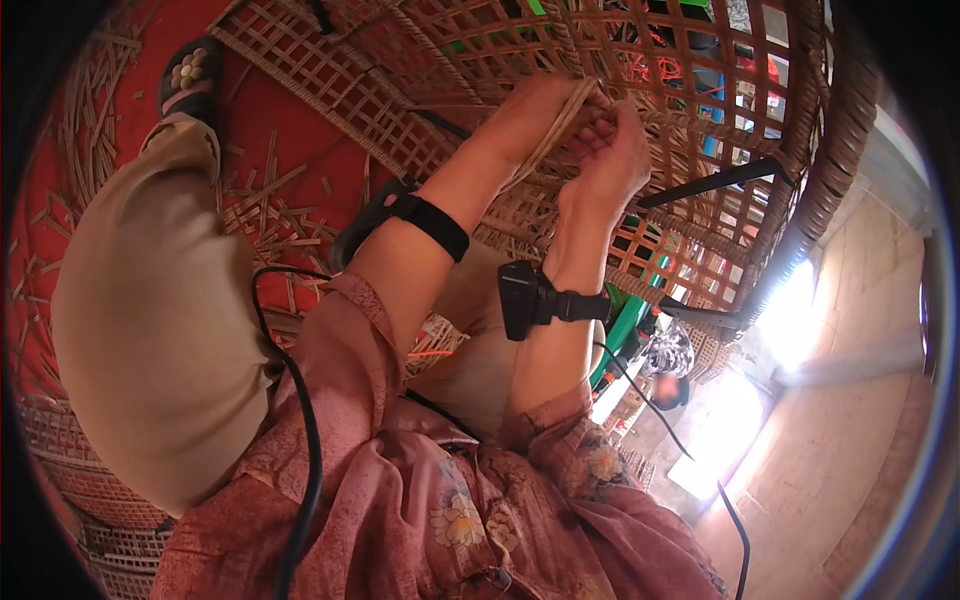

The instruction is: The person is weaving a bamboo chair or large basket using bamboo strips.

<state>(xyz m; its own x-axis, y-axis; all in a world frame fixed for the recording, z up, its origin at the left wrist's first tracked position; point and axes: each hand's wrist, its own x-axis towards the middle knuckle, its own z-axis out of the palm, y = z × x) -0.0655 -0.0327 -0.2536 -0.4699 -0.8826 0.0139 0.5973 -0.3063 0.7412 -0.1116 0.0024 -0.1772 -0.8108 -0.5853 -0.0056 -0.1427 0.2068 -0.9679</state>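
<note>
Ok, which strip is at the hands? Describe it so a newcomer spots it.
Start at the big brown woven frame, upper right, and find the left hand and right hand in front of it. The strip is the thin, pale band curving between them, down along the left wrist. Unlike the short scraps on the red floor, it makes one long curve.
</note>
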